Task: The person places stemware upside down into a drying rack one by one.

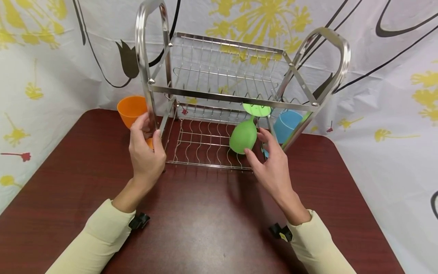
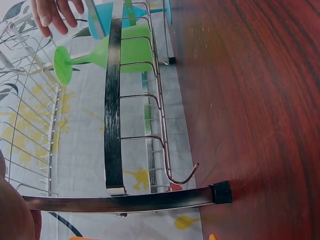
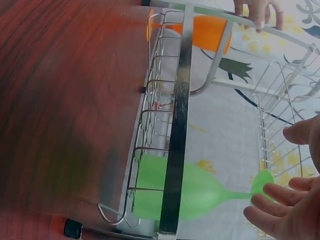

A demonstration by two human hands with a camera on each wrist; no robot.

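We think the main worry is the green cup (image 1: 242, 139); it stands upside down on the low shelf (image 1: 205, 165) of the metal rack (image 1: 205, 95), near the right end, with its wide mouth down and its round foot (image 1: 258, 110) up; if our right hand (image 1: 272, 167) bumps the thin stem or the foot, the cup could tip and roll along the wires; if the cup went straight up, its foot might knock the top shelf (image 1: 229, 42), as there looks to be little room; a hard push could make the rack slide on the tabletop (image 1: 191, 224), and then it might hit the orange cup (image 1: 130, 110), just outside on the left, or the blue cup (image 1: 287, 123), outside on the right.

Our right hand comes in from the front, with its thumb lower and nearer to us and its fingers higher up; its grip is spread and pinches nothing; the left wrist view shows a gap between it and the green cup; our left hand (image 1: 145, 158) is up by the rack's left post (image 1: 151, 108); its grip is bent round that post, the thumb on one side and the fingers on the other; we cannot tell how hard it squeezes; both arms reach forward over the tabletop, well apart.
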